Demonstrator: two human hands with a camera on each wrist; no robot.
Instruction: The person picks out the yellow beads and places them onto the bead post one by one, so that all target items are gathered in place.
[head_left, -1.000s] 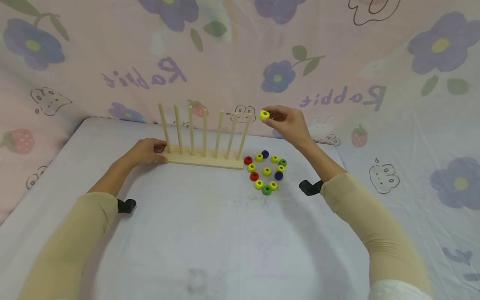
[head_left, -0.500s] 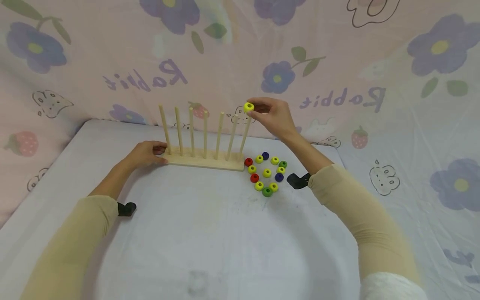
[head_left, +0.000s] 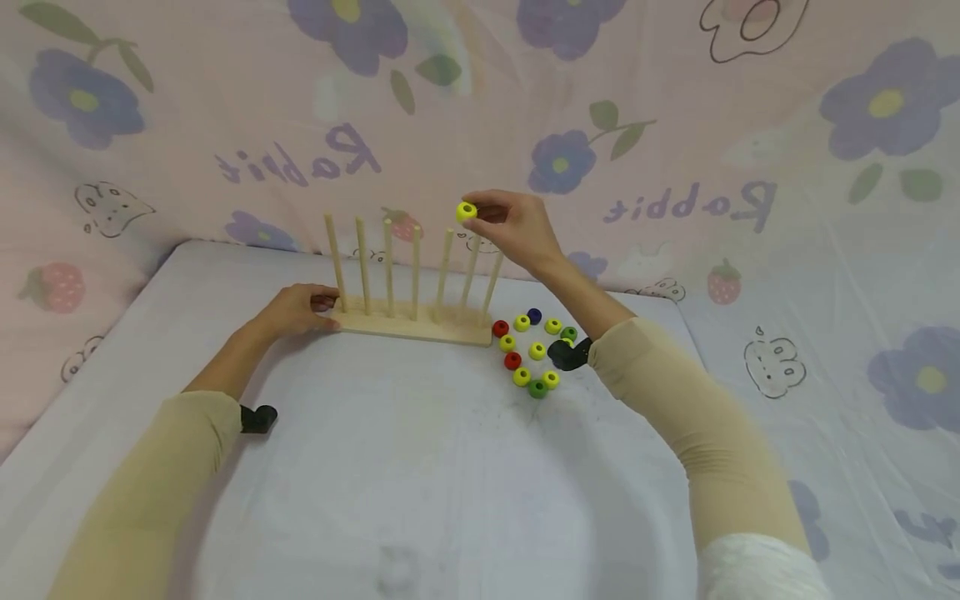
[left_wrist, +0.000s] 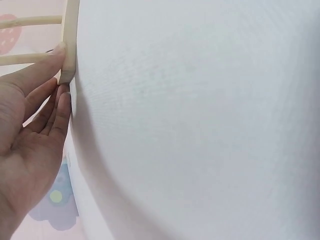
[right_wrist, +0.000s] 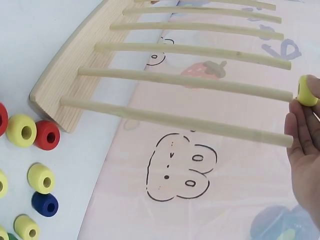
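Observation:
My right hand [head_left: 519, 229] pinches a yellow bead [head_left: 466, 212] between thumb and fingers, up at the height of the peg tops. In the right wrist view this bead [right_wrist: 305, 91] is right by the tip of the second peg [right_wrist: 190, 84] from the near end. The wooden peg rack [head_left: 412, 326] stands upright on the table, a long base with several bare pegs. At its left end my left hand [head_left: 295, 309] grips the base; the left wrist view shows the thumb on the base [left_wrist: 70, 40] and the fingers at its end.
Several yellow, red, green and blue beads lie in a loose ring right of the rack, among them a red bead [head_left: 512, 361] and a green bead [head_left: 537, 389]. A printed cloth [head_left: 450, 108] hangs behind the white table [head_left: 420, 467]. My right forearm passes over some beads.
My right hand has carried the yellow bead leftward from right of the rack to above its right-hand pegs. The left hand keeps its place on the base.

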